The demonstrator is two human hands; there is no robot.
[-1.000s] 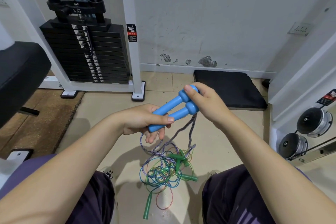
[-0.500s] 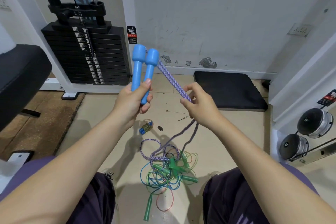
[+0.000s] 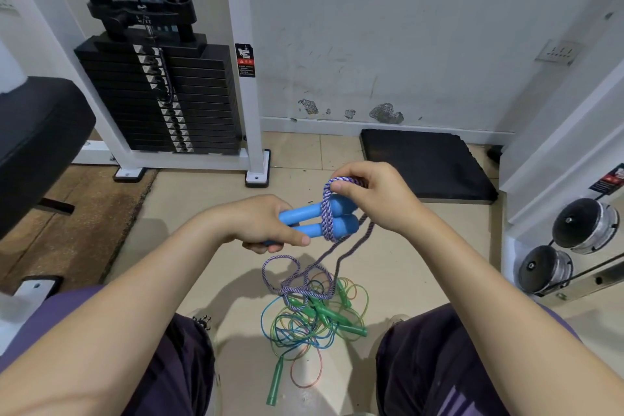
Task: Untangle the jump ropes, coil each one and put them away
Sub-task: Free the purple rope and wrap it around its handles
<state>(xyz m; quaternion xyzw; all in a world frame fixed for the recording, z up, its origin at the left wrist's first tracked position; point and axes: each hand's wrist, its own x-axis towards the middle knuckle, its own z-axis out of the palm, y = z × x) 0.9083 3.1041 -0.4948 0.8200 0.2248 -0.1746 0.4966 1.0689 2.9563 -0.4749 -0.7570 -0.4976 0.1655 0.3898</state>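
The left hand (image 3: 270,224) grips two blue plastic handles (image 3: 315,221) side by side; the right hand (image 3: 373,196) pinches the purple braided rope (image 3: 326,213), one turn wound round them — most trails into the tangled green-handled ropes (image 3: 314,317) on the floor, untouched.

Two blue handles (image 3: 314,218) lie side by side, roughly level, their rounded ends pointing right. A purple-and-white braided rope (image 3: 327,213) is looped around both handles near those ends, with the top of the loop lifted above them. From there two strands drop to the tiled floor, where the braid lies in loose curls (image 3: 287,275). Just below and partly under those curls sits a tangled pile of thin ropes (image 3: 310,321) in green, blue and orange. Green handles (image 3: 332,314) are mixed into the pile, and one green handle (image 3: 275,383) lies apart at its lower left.
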